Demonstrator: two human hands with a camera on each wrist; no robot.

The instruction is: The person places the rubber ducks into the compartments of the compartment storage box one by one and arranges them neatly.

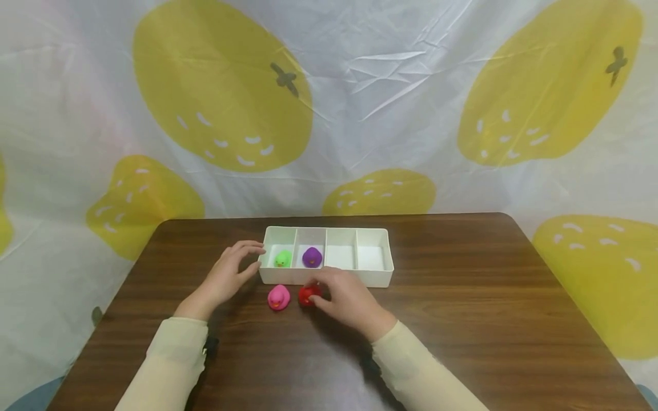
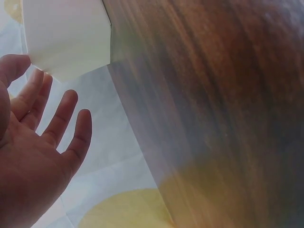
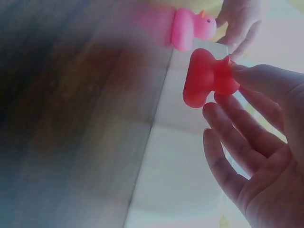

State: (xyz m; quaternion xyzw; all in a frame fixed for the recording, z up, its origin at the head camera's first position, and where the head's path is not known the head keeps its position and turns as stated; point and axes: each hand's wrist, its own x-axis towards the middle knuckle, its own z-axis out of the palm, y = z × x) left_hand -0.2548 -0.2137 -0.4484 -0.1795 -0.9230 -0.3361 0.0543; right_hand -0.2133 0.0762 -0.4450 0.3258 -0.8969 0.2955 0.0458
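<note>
My right hand [image 1: 346,297] pinches a red rubber duck [image 3: 205,78] by its head, between thumb and fingers, just in front of a white tray [image 1: 375,278]. Left of it a pink rubber duck [image 1: 279,298] stands on the table. With fingers spread and gently bent, my left hand [image 1: 226,278] is at the tray's left end, its fingertips right at the wall. Inside the tray, a green duck [image 1: 283,258] sits in the leftmost compartment and a purple duck [image 1: 312,257] in the one beside it.
Dividers split the tray into several compartments in a row. It stands near the back of a dark wooden table [image 1: 473,319]. Behind the table's far edge hangs a white cloth [image 1: 380,114] with large yellow fruit shapes.
</note>
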